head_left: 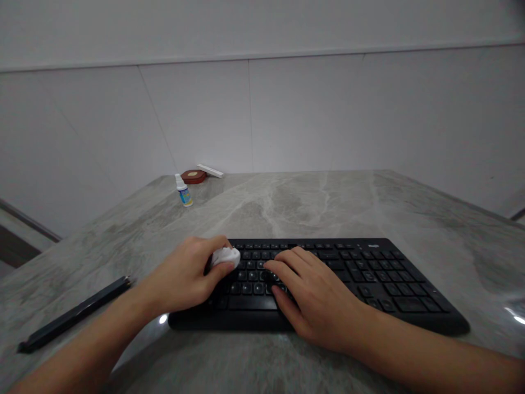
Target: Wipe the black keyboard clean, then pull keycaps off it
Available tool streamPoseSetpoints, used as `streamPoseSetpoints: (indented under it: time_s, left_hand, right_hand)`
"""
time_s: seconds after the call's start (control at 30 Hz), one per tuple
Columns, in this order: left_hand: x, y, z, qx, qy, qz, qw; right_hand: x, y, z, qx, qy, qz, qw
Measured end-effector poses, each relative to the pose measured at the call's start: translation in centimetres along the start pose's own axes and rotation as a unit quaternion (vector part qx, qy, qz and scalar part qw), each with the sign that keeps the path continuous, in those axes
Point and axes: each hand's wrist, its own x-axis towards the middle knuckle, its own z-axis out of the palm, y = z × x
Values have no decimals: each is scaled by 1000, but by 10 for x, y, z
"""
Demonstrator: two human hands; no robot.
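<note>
A black keyboard point(254, 320) lies on the grey marbled table, its number pad to the right. Over its left end, my left hand point(184, 276) is closed around a crumpled white wad point(225, 256), held between thumb and fingers; whether it is tissue or cloth I cannot tell. My right hand point(315, 295) is above the middle keys with curled fingers. A small black piece point(269, 277) shows between its thumb and index finger, too dark to name.
Left of the keyboard lies a long black rod-like object point(76, 313). Farther back stands a small white spray bottle point(184, 192) with a blue and yellow label. Behind it are a reddish-brown case point(192, 177) and a flat white bar point(211, 171), near the pale wall point(287, 115).
</note>
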Motion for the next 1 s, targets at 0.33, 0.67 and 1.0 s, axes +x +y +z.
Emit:
streamPoseSetpoints:
  time_s: [0.33, 0.67, 1.0]
  left_hand:
    - [-3, 4, 1, 57, -78, 33, 995]
    - [-2, 3, 3, 46, -79, 49, 995]
    - [-4, -2, -1, 68, -76, 63, 993]
  right_hand:
    - [0, 1, 0, 3, -3, 2, 1000]
    - [-2, 0, 0, 6, -1, 2, 1000]
    - [0, 1, 1, 5, -6, 4, 1000]
